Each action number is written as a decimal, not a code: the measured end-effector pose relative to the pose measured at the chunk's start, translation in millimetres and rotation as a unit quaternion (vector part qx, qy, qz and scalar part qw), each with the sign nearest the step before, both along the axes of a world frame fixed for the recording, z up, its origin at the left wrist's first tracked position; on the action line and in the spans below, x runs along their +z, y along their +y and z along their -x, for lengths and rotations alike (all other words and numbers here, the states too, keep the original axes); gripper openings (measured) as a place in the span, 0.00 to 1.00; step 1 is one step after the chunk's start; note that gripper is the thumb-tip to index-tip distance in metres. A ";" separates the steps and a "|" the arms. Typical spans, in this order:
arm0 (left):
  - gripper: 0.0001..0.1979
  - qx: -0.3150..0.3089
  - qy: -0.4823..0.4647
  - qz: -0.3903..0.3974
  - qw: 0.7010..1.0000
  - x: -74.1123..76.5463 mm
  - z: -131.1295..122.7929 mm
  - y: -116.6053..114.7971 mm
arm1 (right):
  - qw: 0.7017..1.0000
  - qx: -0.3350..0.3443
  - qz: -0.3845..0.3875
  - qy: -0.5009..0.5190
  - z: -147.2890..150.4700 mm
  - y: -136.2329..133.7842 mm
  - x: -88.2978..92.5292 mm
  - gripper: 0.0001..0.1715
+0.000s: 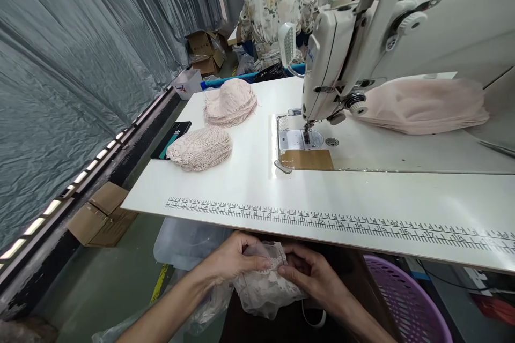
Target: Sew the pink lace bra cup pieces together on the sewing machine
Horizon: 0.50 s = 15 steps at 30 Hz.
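Below the table's front edge, my left hand [237,260] pinches the left side of a pale lace fabric piece [267,286] between thumb and fingers. My right hand [309,270] grips the same lace on its right side, thumb on top. Sheer netting hangs loose beneath both hands, over my lap. Up on the table, a sewing machine [333,64] stands with its needle and presser foot [307,134] above the metal plate; no fabric lies under the foot. Two stacks of pale pink lace pieces, a near one [199,149] and a far one [230,102], rest left of the machine.
Smooth pink fabric pieces [422,104] lie under the machine arm. A dark phone-like item [171,139] sits partly beneath the near stack. A printed ruler [322,221] runs along the table's front. Below are a purple basket [406,300] and a clear plastic bin [189,241]. Another person [273,16] sits beyond.
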<state>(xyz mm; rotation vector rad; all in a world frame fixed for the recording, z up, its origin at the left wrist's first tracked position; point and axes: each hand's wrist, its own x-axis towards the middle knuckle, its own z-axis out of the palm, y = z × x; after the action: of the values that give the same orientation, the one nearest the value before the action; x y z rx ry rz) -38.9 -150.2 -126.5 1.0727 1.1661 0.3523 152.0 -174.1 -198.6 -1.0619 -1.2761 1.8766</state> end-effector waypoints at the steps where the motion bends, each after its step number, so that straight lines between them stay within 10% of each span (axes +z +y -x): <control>1: 0.17 0.002 0.000 0.003 1.000 0.5 -0.2 -0.1 | 1.000 0.001 -0.001 0.000 0.1 0.2 0.3 0.21; 15: 0.16 0.016 -0.032 0.005 0.999 29.5 -0.3 -10.4 | 0.999 0.024 0.022 0.026 -5.4 0.7 46.2 0.19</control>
<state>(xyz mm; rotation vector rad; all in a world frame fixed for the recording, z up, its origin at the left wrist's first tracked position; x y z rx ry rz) -38.6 -160.6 -97.1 1.0277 1.1275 0.4026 157.4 -173.4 -152.4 -1.0068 -1.2468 1.9624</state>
